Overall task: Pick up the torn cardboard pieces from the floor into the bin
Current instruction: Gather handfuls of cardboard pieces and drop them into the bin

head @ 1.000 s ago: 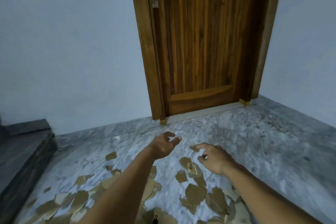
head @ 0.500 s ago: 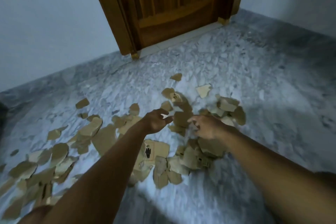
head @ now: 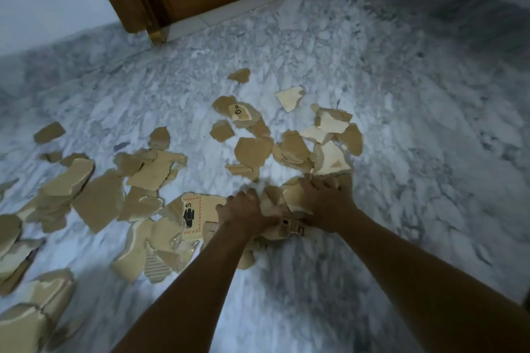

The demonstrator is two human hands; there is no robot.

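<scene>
Now | left grip (head: 246, 212), right grip (head: 324, 203) clutch jagged cardboard pieces (head: 252, 152) | marble floor (head: 401, 123)

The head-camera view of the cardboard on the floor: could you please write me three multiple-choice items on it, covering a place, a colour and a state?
1. Where are the left hand and right hand?
A. On the cardboard pieces
B. On a chair
C. On a table

2. What colour is the floor?
A. Red
B. Grey-white marbled
C. Green

3. How do the cardboard pieces lie?
A. Stacked neatly
B. Boxed
C. Torn and scattered

Answers:
1 A: both hands grip pieces in the near heap.
2 B: veined pale stone shows all around the pieces.
3 C: ragged pieces spread across the floor, many overlapping.
</scene>
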